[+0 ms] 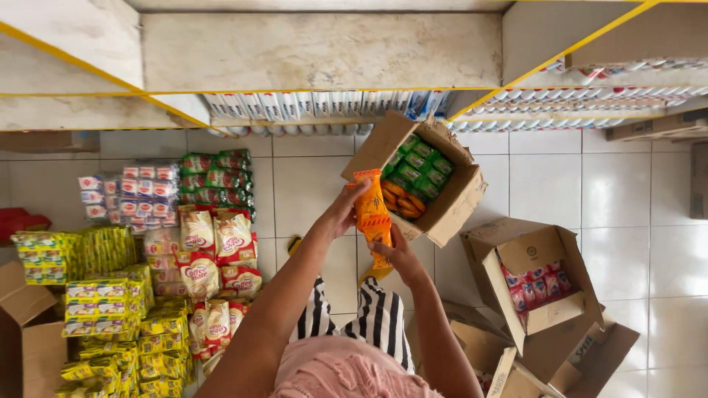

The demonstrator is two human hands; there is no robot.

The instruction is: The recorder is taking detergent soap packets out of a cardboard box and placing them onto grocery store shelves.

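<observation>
Both my hands hold an orange snack packet (373, 210) upright in front of me. My left hand (344, 208) grips its upper left edge, and my right hand (399, 252) holds its lower end. Just beyond the packet sits an open cardboard box (451, 208) on the floor, filled with green packets and a few orange ones.
A second open box (542, 284) with red packets sits at the right, more flattened cardboard (590, 354) below it. Stacks of yellow packets (110, 309), white-and-red pouches (214, 258) and green packets (217, 177) cover the tiled floor at the left. Shelves (317, 51) with white tubes stand ahead.
</observation>
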